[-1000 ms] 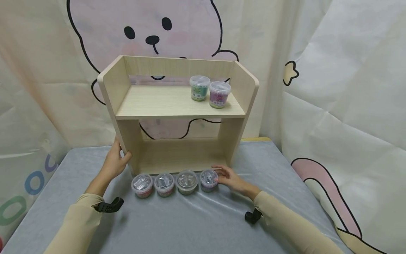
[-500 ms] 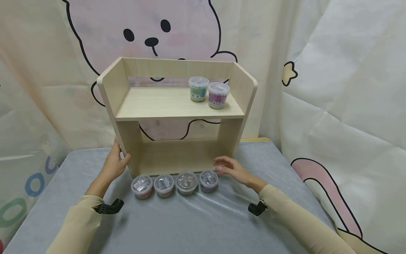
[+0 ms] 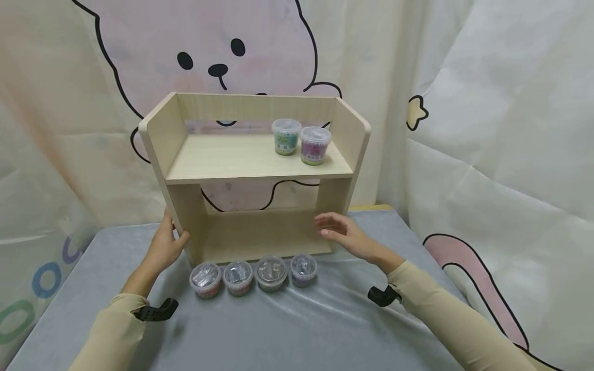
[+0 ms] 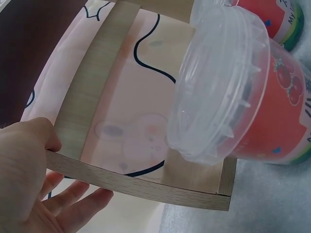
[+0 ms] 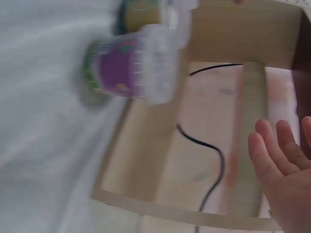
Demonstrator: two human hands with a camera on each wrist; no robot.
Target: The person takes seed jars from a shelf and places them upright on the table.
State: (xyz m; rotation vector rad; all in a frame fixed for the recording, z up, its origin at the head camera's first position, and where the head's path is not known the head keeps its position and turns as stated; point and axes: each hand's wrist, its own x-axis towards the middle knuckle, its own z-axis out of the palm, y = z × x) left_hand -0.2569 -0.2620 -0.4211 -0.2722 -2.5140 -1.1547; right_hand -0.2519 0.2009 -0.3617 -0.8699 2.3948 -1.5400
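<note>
A pale wooden two-tier shelf [image 3: 218,157] stands on the table. My left hand [image 3: 161,248] grips its left side panel, the thumb on the inner face and the fingers outside, as the left wrist view shows. Near the lower right side my right hand [image 3: 342,234] hovers with loosely extended fingers, holding nothing. Several lidded plastic tubs line up before the shelf; the rightmost, a purple-labelled tub [image 5: 116,70], is nearest that hand. At the row's left end is a red-labelled tub [image 4: 262,111]. On the upper board sit a green-labelled tub [image 3: 285,138] and another purple-labelled tub [image 3: 314,148].
Grey-blue cloth [image 3: 260,335] covers the table. Behind the shelf hangs a curtain [image 3: 278,56] printed with a pink cartoon animal; a white curtain [image 3: 487,170] hangs at the right. Dark bands are on both wrists.
My right hand has let go of the rightmost tub in the row and moved up and to the right. My left hand keeps its grip on the shelf. The head view has shifted slightly.
</note>
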